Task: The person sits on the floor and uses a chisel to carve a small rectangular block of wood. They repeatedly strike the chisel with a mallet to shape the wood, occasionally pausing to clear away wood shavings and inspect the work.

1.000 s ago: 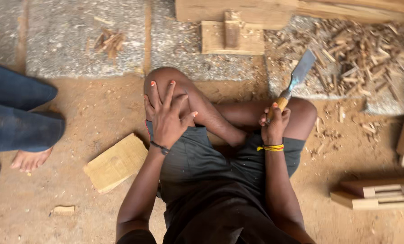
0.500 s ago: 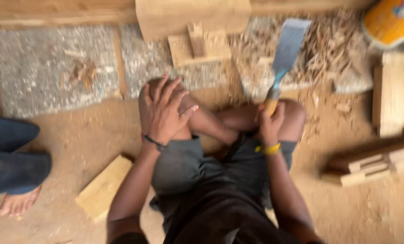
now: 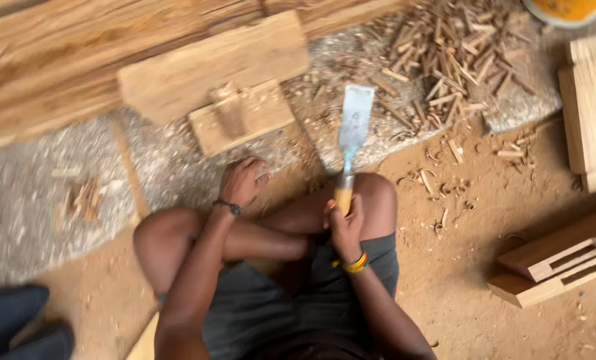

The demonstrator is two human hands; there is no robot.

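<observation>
I sit cross-legged on a dirt floor. My right hand (image 3: 345,225) grips the yellow wooden handle of a wide flat chisel (image 3: 353,130), whose metal blade points away from me over the stone slab. My left hand (image 3: 243,181), with a dark wristband, reaches forward over my left knee with fingers curled, just short of a small square wooden block (image 3: 241,117). That block lies on the slab against a larger flat board (image 3: 211,67). Whether my left hand touches anything is unclear in the blur.
A heap of wood chips and shavings (image 3: 458,60) covers the slab at the upper right. Slotted wooden pieces (image 3: 555,260) lie at the right, a pale plank (image 3: 591,113) beyond them. A long timber (image 3: 45,73) runs across the top left. Another person's blue-clad leg (image 3: 18,323) is at bottom left.
My left hand has left my knee and stretched forward toward the small block. The chisel has stayed in my right hand, its blade now more upright. The view has tilted forward.
</observation>
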